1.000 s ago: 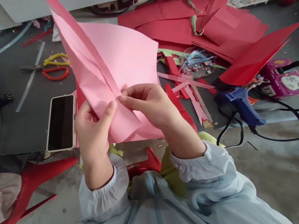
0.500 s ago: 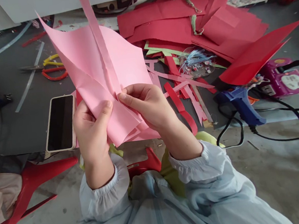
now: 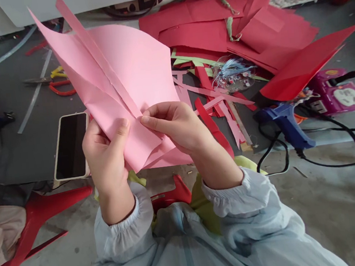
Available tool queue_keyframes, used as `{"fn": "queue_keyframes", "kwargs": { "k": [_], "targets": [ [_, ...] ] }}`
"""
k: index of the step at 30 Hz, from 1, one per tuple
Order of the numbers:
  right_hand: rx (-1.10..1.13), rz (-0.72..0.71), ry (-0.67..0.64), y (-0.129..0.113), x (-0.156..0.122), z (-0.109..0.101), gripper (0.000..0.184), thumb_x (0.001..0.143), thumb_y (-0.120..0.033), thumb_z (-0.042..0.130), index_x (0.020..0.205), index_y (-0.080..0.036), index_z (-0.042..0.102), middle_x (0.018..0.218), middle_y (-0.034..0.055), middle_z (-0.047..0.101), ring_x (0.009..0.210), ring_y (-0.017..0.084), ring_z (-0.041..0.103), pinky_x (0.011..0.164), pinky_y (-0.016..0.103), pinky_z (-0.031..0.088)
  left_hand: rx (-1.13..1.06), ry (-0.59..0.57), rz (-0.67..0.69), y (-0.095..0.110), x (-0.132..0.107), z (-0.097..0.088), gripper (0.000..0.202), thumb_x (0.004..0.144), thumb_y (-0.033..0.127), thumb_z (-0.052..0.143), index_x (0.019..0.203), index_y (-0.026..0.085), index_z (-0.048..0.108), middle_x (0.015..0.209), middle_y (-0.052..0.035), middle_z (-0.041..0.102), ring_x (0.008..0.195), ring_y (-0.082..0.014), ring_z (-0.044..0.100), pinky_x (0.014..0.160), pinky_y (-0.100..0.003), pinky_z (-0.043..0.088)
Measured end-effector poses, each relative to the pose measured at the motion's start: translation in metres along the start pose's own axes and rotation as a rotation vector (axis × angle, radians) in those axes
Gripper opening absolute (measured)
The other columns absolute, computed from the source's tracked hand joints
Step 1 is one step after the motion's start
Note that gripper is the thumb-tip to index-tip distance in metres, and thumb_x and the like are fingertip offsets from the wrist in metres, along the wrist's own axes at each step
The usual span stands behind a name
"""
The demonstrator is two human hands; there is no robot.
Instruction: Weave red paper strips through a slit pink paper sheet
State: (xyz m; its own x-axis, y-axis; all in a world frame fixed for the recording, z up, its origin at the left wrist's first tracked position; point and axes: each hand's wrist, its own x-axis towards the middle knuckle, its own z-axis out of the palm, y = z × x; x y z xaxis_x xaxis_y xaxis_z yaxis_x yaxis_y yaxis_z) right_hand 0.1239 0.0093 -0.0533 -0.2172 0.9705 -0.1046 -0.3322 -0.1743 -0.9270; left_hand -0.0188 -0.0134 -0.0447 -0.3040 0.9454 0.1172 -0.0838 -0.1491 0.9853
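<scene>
The left hand (image 3: 106, 153) grasps the folded lower left part of the pink paper (image 3: 138, 56), thumb on top and fingers curled behind, while the right hand (image 3: 177, 126) pinches the lower end of the narrow pink strip (image 3: 87, 43) between thumb and forefinger. The paper is held over the near edge of the table (image 3: 9, 163), with the phone (image 3: 71, 146) just beside the left hand. The scissors (image 3: 61, 86) lie partly behind the paper's left side, and the blue glue gun (image 3: 287, 125) sits well apart, to the right.
</scene>
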Motion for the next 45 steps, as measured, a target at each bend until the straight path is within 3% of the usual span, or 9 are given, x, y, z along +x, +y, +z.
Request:
{"fn": "queue_keyframes", "kwargs": {
  "k": [6,15,21,26,32,36,41,45],
  "targets": [
    [0.054,0.014,0.061,0.004,0.001,0.005,0.047,0.056,-0.059,0.091,0.071,-0.019,0.071,0.079,0.0002,0.067,0.075,0.011,0.057,0.069,0.025,0.049,-0.001,0.010,0.039,-0.002,0.002,0.001,0.024,0.073,0.034,0.087,0.085,0.021,0.070,0.099,-0.0051,0.072,0.104,-0.0287,0.070,0.093,-0.044,0.059],
    [-0.015,0.039,-0.042,0.003,0.001,-0.005,0.041,0.061,-0.051,0.091,0.072,-0.016,0.073,0.064,-0.0031,0.057,0.061,0.007,0.045,0.055,0.024,0.037,0.059,0.071,0.042,-0.001,0.002,-0.003,0.027,0.071,0.037,0.088,0.086,0.021,0.074,0.087,-0.0021,0.071,0.082,-0.0191,0.067,0.075,-0.033,0.059],
    [0.038,0.021,-0.005,0.007,0.000,-0.001,0.041,0.061,-0.052,0.091,0.073,-0.018,0.072,0.073,-0.0014,0.062,0.068,0.009,0.051,0.063,0.024,0.044,0.010,0.076,0.042,-0.001,0.002,-0.002,0.024,0.071,0.033,0.088,0.085,0.020,0.073,0.082,-0.0012,0.068,0.077,-0.0161,0.064,0.072,-0.031,0.057],
    [0.093,0.042,0.022,0.007,0.001,0.001,0.041,0.057,-0.054,0.093,0.070,-0.021,0.072,0.076,0.0000,0.064,0.079,0.013,0.059,0.070,0.025,0.049,-0.014,0.072,0.041,-0.001,0.002,-0.001,0.022,0.072,0.031,0.088,0.085,0.021,0.073,0.081,-0.0007,0.066,0.077,-0.0166,0.064,0.073,-0.032,0.056],
    [0.030,0.070,-0.045,0.002,0.000,-0.005,0.038,0.062,-0.048,0.092,0.071,-0.017,0.073,0.067,-0.0023,0.060,0.063,0.008,0.049,0.059,0.023,0.045,0.012,0.086,0.039,0.001,0.004,-0.002,0.022,0.069,0.032,0.089,0.079,0.024,0.072,0.078,0.0019,0.067,0.078,-0.0159,0.064,0.073,-0.033,0.056],
    [-0.008,0.125,-0.073,0.000,-0.001,-0.008,0.040,0.061,-0.049,0.092,0.075,-0.016,0.073,0.067,-0.0016,0.062,0.061,0.008,0.052,0.056,0.024,0.049,0.028,0.099,0.054,0.000,0.006,-0.003,0.026,0.067,0.036,0.090,0.080,0.025,0.070,0.082,0.0014,0.069,0.086,-0.0195,0.068,0.076,-0.035,0.058],
    [-0.014,0.038,-0.022,0.003,0.000,-0.004,0.040,0.062,-0.050,0.091,0.071,-0.016,0.071,0.067,-0.0020,0.061,0.062,0.008,0.053,0.058,0.024,0.050,0.032,0.048,0.065,-0.002,0.004,-0.001,0.026,0.075,0.043,0.086,0.089,0.027,0.071,0.096,-0.0025,0.074,0.101,-0.0267,0.070,0.085,-0.043,0.061],
    [-0.002,-0.012,0.016,0.005,0.001,-0.002,0.041,0.062,-0.051,0.090,0.073,-0.017,0.071,0.070,-0.0023,0.061,0.063,0.008,0.052,0.057,0.023,0.049,0.014,0.009,0.010,-0.001,0.001,0.002,0.032,0.066,0.039,0.092,0.086,0.023,0.071,0.091,-0.0037,0.074,0.093,-0.0267,0.072,0.084,-0.044,0.062]
  ]
}}
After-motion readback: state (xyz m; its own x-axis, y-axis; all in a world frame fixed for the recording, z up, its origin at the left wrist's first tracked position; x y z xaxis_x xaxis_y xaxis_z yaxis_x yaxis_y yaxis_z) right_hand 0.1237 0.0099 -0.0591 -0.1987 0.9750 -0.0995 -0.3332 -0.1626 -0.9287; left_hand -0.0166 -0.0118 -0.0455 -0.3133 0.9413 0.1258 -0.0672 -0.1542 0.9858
